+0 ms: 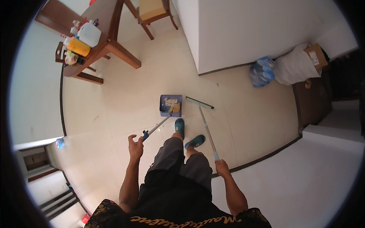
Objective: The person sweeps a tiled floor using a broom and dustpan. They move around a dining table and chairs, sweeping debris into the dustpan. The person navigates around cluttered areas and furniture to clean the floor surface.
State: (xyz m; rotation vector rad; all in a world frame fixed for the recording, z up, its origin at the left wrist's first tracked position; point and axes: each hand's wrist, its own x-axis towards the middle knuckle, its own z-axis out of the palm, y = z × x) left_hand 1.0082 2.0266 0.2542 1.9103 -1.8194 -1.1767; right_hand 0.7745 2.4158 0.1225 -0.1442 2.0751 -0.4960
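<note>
My left hand (135,147) is at the top of the long handle of a blue dustpan (179,114), its index finger raised off the grip and its other fingers mostly hidden. A blue clip (145,134) sits on that handle just beyond my thumb. Inside the pan lie a crumpled brown piece (174,107) and pale, dirty debris (170,101). In my right hand (222,168) is the light-green grip of a floor squeegee (209,134). Its wide blade (199,102) rests on the tiles to the right of the pan.
My feet in green clogs (179,128) stand just behind the dustpan. Small bits of dirt (218,84) dot the tiled floor (128,99). At upper left, bottles (78,47) crowd a wooden table (99,48) near a chair (151,11). Bags (262,71) lean against the wall at right.
</note>
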